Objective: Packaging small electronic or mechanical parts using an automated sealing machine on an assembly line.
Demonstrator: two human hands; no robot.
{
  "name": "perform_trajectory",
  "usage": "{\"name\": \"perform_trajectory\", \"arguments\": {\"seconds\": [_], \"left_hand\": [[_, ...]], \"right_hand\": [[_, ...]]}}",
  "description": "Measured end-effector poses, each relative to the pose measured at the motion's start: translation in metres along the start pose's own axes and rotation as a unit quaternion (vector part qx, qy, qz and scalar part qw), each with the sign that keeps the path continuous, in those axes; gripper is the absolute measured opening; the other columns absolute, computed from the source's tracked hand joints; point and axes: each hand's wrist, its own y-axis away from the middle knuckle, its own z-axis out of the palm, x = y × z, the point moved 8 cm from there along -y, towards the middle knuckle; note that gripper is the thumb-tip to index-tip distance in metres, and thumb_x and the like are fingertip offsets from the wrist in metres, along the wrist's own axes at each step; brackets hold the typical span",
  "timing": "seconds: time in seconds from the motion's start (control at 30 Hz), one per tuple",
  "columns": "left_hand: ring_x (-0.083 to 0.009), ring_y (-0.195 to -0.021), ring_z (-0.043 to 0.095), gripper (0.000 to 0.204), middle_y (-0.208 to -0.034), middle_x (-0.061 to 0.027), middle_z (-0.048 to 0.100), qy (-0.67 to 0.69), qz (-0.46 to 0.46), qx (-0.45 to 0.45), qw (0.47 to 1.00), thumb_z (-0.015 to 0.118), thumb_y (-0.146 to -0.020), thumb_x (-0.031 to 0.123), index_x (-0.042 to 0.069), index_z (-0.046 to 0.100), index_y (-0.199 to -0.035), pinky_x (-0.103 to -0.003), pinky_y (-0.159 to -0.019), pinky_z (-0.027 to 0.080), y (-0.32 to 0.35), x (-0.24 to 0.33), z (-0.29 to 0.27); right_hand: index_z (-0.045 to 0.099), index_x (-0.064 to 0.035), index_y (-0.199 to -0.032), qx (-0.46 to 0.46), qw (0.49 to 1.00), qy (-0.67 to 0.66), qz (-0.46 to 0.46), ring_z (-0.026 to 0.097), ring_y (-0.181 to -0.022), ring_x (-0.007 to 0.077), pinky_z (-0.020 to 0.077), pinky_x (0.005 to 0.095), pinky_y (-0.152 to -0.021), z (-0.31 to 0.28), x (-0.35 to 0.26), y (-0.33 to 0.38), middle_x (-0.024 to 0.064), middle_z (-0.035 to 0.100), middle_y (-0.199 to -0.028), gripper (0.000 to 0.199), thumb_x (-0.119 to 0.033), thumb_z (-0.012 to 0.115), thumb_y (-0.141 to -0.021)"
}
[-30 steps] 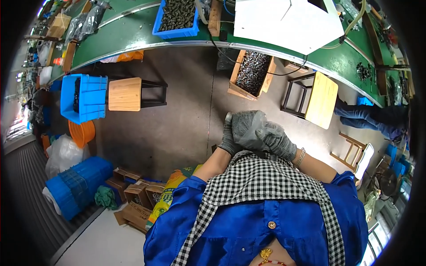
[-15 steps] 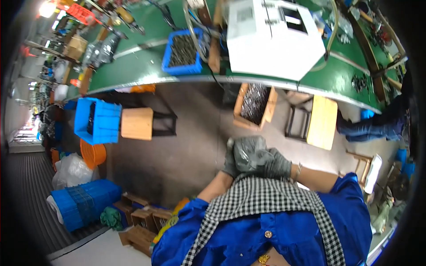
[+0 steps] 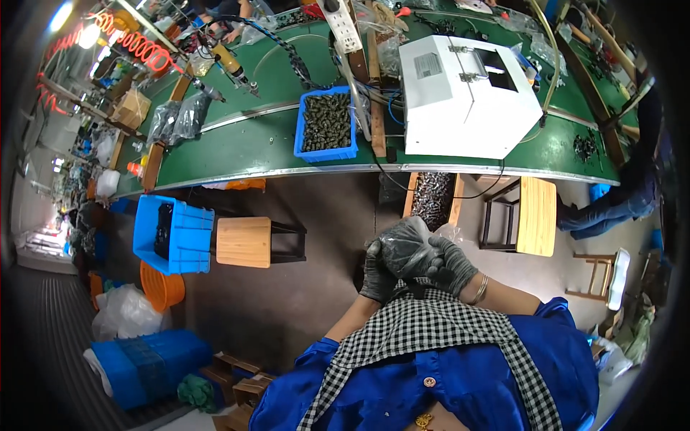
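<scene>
A clear plastic bag point(image 3: 407, 248) with dark contents is held in front of my checked apron. My left hand point(image 3: 376, 273), in a grey glove, grips the bag's left side. On the other side my right hand point(image 3: 451, 266), gloved the same way, has its fingers curled against the bag. What lies inside the bag is too dark to name. Just beyond my hands, a wooden box point(image 3: 455, 202) full of small dark and shiny metal parts stands below the bench edge.
Ahead runs a green workbench point(image 3: 244, 154) with a blue bin point(image 3: 325, 154) of small dark parts and a white machine point(image 3: 467, 108). Wooden stools point(image 3: 243, 242) stand on the floor, one beside a blue crate point(image 3: 172, 233). At the right, a person's legs point(image 3: 611, 208) show.
The view has shifted, so the bench shows lower and farther right. Both hands still hold the bag, now raised a little, with the right hand's fingers curled on its side.
</scene>
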Motion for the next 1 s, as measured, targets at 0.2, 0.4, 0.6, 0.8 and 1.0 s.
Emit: {"name": "perform_trajectory", "arguments": {"seconds": [0.2,0.4,0.6,0.8,1.0], "left_hand": [[-0.0311,-0.111,0.055,0.083,-0.125,-0.0184,0.053,0.002,-0.104,-0.063,0.993,0.052,-0.080,0.066,0.000,0.044,-0.131,-0.045,-0.097,0.046,-0.013,0.059,-0.039],[-0.0286,-0.116,0.051,0.082,-0.130,-0.0168,0.051,-0.070,-0.239,-0.084,0.965,0.056,-0.080,0.064,0.001,0.044,-0.131,-0.042,-0.101,0.042,-0.028,0.073,-0.073],[-0.0187,-0.086,0.062,0.042,-0.103,-0.0065,0.064,-0.407,-0.224,-0.037,0.885,0.057,-0.091,0.040,0.007,0.058,-0.117,-0.032,-0.074,0.052,-0.055,0.067,-0.142],[-0.0198,-0.085,0.061,0.034,-0.094,-0.0081,0.065,-0.526,-0.312,-0.086,0.787,0.057,-0.092,0.032,0.003,0.058,-0.111,-0.033,-0.072,0.051,-0.061,0.118,-0.289],[-0.0224,-0.087,0.060,0.029,-0.093,-0.0110,0.064,-0.350,-0.567,-0.480,0.571,0.057,-0.092,0.026,0.005,0.058,-0.111,-0.039,-0.075,0.051,-0.205,0.092,-0.226]], "right_hand": [[0.053,-0.0111,-0.082,0.034,0.997,0.040,-0.049,0.046,-0.039,0.0129,0.0441,0.0245,-0.038,0.076,0.033,0.012,-0.0005,0.046,-0.048,0.020,-0.028,0.059,-0.089],[0.056,-0.0101,-0.086,0.010,0.997,-0.024,-0.076,0.044,-0.039,0.0118,0.0382,0.0240,-0.036,0.099,0.069,0.014,-0.0014,0.047,-0.051,0.018,-0.027,0.055,-0.091],[0.056,-0.0075,-0.083,0.034,0.974,-0.148,-0.170,0.041,-0.038,0.0114,0.0416,0.0258,-0.039,0.056,0.089,0.032,-0.0004,0.048,-0.051,0.015,-0.021,0.059,-0.089],[0.059,-0.0033,-0.087,0.367,0.764,0.110,-0.520,0.059,-0.058,0.0268,0.0462,0.0396,-0.055,-0.030,0.098,0.119,0.0098,0.063,-0.072,0.019,-0.015,0.061,-0.073],[0.064,-0.0103,-0.074,0.652,0.616,0.260,-0.358,0.055,-0.054,0.0341,0.0421,0.0424,-0.053,-0.108,0.205,0.118,0.0111,0.061,-0.070,0.014,-0.023,0.059,-0.071]]}}
